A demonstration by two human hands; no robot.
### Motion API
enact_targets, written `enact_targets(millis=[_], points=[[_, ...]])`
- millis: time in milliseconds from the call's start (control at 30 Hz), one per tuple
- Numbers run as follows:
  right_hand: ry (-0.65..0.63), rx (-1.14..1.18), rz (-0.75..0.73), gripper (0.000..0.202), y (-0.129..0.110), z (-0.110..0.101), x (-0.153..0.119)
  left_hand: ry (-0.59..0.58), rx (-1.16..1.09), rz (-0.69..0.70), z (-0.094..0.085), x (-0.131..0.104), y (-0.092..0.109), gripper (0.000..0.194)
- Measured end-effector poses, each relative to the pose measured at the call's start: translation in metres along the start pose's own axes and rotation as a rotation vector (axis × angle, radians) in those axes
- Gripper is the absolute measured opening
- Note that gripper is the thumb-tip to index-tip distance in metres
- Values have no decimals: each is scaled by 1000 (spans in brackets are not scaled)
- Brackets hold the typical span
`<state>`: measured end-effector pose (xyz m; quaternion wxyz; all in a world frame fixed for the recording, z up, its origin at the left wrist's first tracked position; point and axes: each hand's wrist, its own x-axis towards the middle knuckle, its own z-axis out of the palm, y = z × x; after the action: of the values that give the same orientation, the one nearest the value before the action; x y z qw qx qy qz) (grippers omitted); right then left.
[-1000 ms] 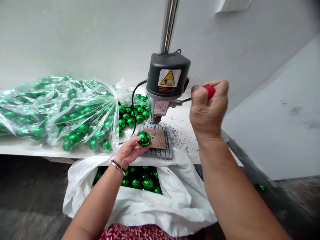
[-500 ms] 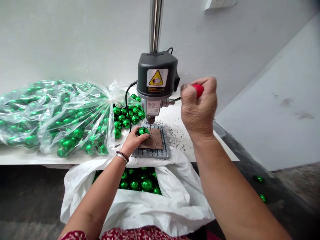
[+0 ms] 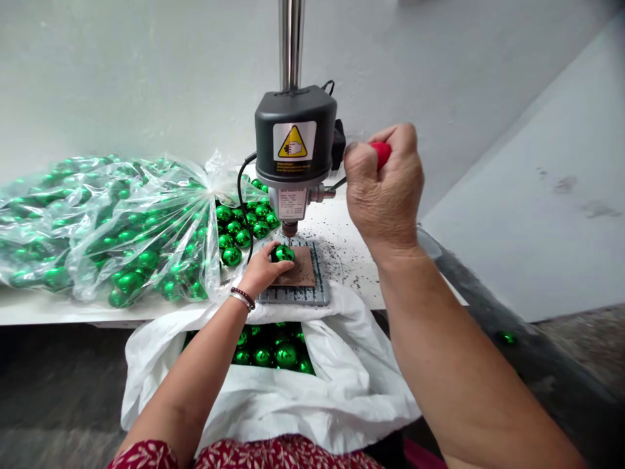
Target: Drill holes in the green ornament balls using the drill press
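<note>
Lying nearest, red patterned clothing (image 3: 288, 454). Next, one white sack (image 3: 351, 378), mouth open, with shiny green balls (image 3: 286, 355) inside. Item: left hand (image 3: 261, 270), two bracelets (image 3: 243, 298) at the wrist, thumb and fingers curled around one glossy green ball (image 3: 283, 253). The ball is over the brown board (image 3: 303, 270), directly below the chuck (image 3: 290, 228) and its thin bit; whether bit and ball touch cannot be told. The board lies flat on a grey slotted base (image 3: 319, 294), on a white table (image 3: 365, 286). Item: right hand (image 3: 385, 189), fingers closed in a fist around the red knob (image 3: 382, 155) of the drill's lever. Dark shavings (image 3: 336, 251) are scattered beside the base. To the left, loose balls (image 3: 243, 238) and one knotted clear bag (image 3: 122, 228), full of more. Above the chuck, a dark drill head (image 3: 295, 137) with yellow warning label, on an upright metal column (image 3: 291, 45). Farthest, a pale wall (image 3: 146, 71).
</note>
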<state>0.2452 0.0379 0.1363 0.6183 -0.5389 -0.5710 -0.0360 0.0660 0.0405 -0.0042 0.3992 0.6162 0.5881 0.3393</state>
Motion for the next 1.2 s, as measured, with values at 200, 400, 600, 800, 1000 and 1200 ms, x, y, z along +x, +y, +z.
enact_targets(millis=[200,400,600,800,1000,1200], points=[[3,0,-2,19,3,1,-2,-18,-34,52,7,-2,0,61],[3,31,-28,24,7,3,-3,-13,-76,51,9,-6,1,54],[8,11,-17,25,1,-4,-5,3,-73,34,10,-5,1,54],[-19,-49,38,24,-4,-10,-9,-17,-7,27,10,-5,1,52],[21,-57,-9,21,-5,-13,-10,-16,-34,16,11,-5,-1,53],[10,-98,-71,18,-3,-20,-21,-13,25,43,11,-5,-2,54]])
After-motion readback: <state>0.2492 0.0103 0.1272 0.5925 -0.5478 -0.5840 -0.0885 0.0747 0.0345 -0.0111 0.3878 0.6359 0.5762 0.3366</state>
